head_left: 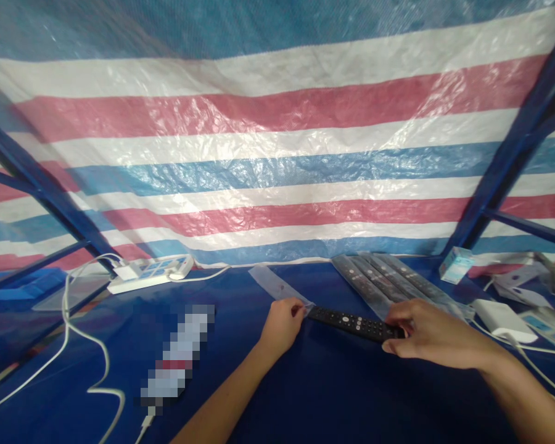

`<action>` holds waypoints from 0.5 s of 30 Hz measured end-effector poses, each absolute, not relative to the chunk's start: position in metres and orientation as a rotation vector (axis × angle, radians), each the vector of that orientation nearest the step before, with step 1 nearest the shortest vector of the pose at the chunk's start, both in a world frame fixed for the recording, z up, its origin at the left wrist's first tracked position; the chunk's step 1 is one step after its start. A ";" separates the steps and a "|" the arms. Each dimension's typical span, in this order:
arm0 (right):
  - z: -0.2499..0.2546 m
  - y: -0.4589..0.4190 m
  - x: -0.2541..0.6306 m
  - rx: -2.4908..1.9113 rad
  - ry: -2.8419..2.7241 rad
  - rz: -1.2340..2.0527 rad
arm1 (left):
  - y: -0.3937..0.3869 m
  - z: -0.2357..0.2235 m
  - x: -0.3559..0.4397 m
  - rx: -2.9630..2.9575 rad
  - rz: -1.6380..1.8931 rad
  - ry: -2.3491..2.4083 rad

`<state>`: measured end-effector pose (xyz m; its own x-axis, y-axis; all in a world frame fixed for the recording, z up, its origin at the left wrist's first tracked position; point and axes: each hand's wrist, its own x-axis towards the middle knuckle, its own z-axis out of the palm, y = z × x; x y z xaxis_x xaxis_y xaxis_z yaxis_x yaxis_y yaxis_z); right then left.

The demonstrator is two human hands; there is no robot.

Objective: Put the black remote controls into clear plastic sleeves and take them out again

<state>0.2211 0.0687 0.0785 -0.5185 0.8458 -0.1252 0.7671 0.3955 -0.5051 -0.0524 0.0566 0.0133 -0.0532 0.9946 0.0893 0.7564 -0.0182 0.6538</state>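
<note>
A black remote control [351,323] lies across the blue table between my hands. My right hand [425,336] is closed on its right end. My left hand [282,324] pinches the open end of a clear plastic sleeve [275,285], which stretches away to the upper left. The remote's left tip sits right at the mouth of that sleeve.
Several remotes in clear sleeves [388,280] lie in a row behind my right hand. A white power strip [148,274] with cables sits at the back left, a small box [456,264] and white adapters [504,319] at the right. Blue frame bars [509,166] and a striped tarp close off the back.
</note>
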 end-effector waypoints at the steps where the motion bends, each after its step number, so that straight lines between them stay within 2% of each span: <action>1: 0.078 0.068 0.220 -1.459 -2.498 0.789 | 0.057 0.013 -0.052 1.819 0.799 1.852; 15: 0.069 0.064 0.194 -1.512 -2.518 0.596 | 0.048 0.019 -0.046 2.105 0.628 1.931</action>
